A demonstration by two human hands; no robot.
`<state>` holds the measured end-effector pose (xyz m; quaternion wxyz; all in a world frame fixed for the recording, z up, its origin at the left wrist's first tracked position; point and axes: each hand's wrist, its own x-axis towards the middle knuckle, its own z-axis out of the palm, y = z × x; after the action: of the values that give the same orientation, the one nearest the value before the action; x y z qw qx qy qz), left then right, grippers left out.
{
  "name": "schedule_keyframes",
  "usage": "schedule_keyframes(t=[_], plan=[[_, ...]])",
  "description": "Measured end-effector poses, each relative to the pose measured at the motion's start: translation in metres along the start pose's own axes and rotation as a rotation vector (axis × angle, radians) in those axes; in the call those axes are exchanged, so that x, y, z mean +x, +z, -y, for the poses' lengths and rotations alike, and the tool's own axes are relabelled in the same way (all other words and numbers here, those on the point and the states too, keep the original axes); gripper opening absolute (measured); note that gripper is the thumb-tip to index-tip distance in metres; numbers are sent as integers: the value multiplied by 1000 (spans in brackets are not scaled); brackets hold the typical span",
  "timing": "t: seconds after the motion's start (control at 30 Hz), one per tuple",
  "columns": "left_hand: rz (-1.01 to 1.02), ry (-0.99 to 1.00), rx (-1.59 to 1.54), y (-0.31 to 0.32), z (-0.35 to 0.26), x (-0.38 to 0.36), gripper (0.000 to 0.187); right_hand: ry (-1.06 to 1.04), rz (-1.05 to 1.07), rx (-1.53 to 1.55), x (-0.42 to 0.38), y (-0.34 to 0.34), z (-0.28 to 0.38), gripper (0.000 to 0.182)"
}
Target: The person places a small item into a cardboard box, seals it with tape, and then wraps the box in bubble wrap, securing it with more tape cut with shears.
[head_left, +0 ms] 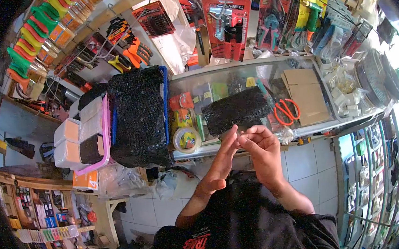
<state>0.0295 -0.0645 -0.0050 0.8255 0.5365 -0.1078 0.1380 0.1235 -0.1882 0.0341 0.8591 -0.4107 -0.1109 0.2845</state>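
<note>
Tiled floor (pale), glass counter, shelves

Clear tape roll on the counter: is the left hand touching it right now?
Apart. The head view shows it: a strip of the counter is visible between the tape roll and the left hand.

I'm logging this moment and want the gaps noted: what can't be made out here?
All in the head view:
Whether the right hand pinches anything: too small to tell between its fingers.
Whether the left hand touches the black-wrapped package: they overlap from this angle.
The package's contents: hidden by black wrapping.
What lies inside the large black bundle: hidden by black plastic.
The bottom of the black shirt: cut off by the lower edge.
</note>
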Motion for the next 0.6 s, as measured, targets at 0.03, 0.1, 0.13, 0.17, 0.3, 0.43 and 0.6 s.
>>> schedule_keyframes(t=[0.03, 0.1, 0.13, 0.17, 0.3, 0.43, 0.6], plan=[[11, 1, 48, -2, -1, -1, 122, -12, -13, 34, -1, -1, -4, 21], [36, 1, 143, -9, -4, -2, 118, -35, -39, 68, -7, 1, -9, 20], [46, -1, 231, -13, -7, -3, 113, -47, -50, 67, -9, 3, -10, 19], [57, 0, 318, -17, -10, -2, 108, -61, -62, 65, -12, 4, -10, 19], [-7, 21, 855, -36, -18, 6, 92, -114, -131, 82, -19, -2, -24, 20], [10, 212, 1532, -47, -19, 38, 97, -154, -210, 91, -23, -20, -38, 19], [178, 193, 1841, -78, 7, 65, 95, -201, -304, 107, -31, -37, -45, 18]])
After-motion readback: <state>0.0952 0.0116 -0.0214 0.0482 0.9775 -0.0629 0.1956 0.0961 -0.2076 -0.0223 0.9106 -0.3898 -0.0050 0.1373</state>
